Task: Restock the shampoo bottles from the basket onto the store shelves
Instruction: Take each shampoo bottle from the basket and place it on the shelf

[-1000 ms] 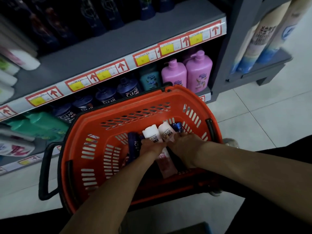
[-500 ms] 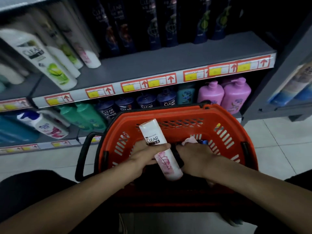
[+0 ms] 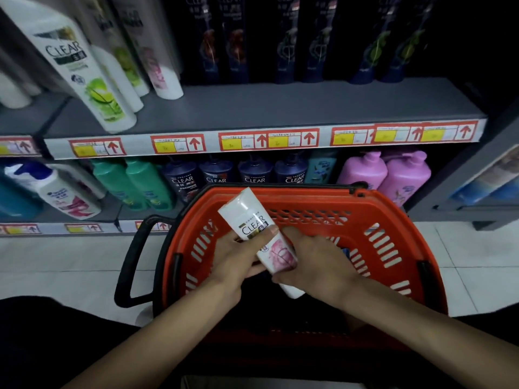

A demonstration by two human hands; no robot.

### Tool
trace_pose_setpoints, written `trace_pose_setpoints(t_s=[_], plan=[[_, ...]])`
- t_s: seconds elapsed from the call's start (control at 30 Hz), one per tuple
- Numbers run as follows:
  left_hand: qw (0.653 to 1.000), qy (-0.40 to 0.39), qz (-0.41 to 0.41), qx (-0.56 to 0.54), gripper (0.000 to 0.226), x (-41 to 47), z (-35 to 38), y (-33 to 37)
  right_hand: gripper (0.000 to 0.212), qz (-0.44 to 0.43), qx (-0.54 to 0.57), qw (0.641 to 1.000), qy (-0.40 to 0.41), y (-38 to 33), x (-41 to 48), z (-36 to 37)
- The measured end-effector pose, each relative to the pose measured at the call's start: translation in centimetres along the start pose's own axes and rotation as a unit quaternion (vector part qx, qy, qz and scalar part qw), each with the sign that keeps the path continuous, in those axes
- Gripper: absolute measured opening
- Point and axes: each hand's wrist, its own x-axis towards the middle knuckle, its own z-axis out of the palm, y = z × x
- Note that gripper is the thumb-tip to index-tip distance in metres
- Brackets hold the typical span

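Grey upper shelf (image 3: 252, 108) runs above the orange basket (image 3: 309, 199), with white bottles (image 3: 92, 88) up-left of it and tall dark bottles (image 3: 283, 51) straight above. Lower shelf (image 3: 109, 211) sits right behind the basket: 2 green bottles (image 3: 140, 183) to its left, 4 dark CLEAR pump bottles (image 3: 236, 175) just behind its rim, 2 pink pump bottles (image 3: 393, 178) to its right. Pale tiled floor (image 3: 56, 262) on either side.

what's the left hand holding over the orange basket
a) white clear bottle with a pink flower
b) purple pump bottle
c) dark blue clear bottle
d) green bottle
a: the left hand has its fingers curled round a white CLEAR bottle with a pink flower on its label, just above the orange basket.
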Motion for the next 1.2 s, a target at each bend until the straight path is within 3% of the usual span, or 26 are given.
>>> trace_pose_setpoints(t_s=[0.2, 0.5, 0.67, 0.87, 0.97, 1.1, 1.2], plan=[[0.999, -0.037, 0.013, 0.015, 0.026, -1.0, -0.2, 0.3, 0.068, -0.013, 0.042, 0.999, 0.017, -0.5, -0.2, -0.2], [0.995, -0.083, 0.046, 0.021, 0.033, -1.2, -0.2, 1.8, 0.065, 0.066, 0.217, 0.974, -0.001, 0.2, 0.8, -1.8], [0.989, -0.100, 0.100, 0.044, 0.032, -1.1, -0.2, 2.8, 0.058, 0.107, 0.412, 0.905, -0.021, 0.1, 1.0, -4.1], [0.984, -0.106, 0.135, 0.043, 0.021, -1.4, -0.6, 3.9, 0.051, 0.115, 0.528, 0.837, -0.085, 0.0, 0.8, -5.2], [0.979, -0.092, 0.164, 0.073, 0.016, -1.6, -0.7, 4.2, 0.041, 0.096, 0.516, 0.848, -0.073, -0.3, 0.3, -5.3], [0.975, -0.082, 0.191, 0.082, 0.021, -2.2, -1.0, 4.4, 0.064, 0.053, 0.446, 0.893, -0.008, -1.4, -0.2, -5.4], [0.977, -0.073, 0.192, 0.064, 0.028, -2.7, -1.2, 5.0, 0.063, 0.021, 0.410, 0.911, 0.045, -3.1, -0.2, -5.7]])
